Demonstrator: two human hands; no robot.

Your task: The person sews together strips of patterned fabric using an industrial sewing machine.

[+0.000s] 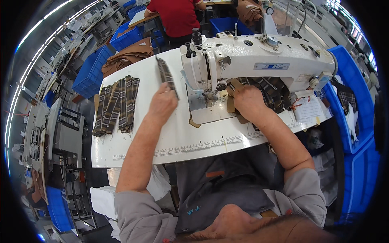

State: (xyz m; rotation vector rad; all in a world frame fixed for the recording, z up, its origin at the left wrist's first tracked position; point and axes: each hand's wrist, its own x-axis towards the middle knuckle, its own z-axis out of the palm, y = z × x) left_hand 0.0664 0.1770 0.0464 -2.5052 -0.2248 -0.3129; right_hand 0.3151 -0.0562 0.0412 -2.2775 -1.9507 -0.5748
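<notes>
My left hand (163,102) is closed on a dark plaid fabric strip (165,72), which stands up from the fingers, slightly blurred, over the white table left of the needle. My right hand (249,102) reaches under the arm of a white sewing machine (259,54). Its fingers are closed on a tan fabric piece (231,99), just right of the presser foot (211,95). Beside and behind that hand lies a pile of plaid pieces (277,95), partly hidden by the machine arm. More plaid strips (117,105) lie stacked in overlapping rows on the left of the table.
A printed ruler (198,144) runs along the near edge of the white table (150,141). A paper sheet (308,110) lies at its right. Blue bins (356,109) stand to the right, others at far left. Brown fabric (127,57) is heaped behind; a person in red (175,16) sits beyond.
</notes>
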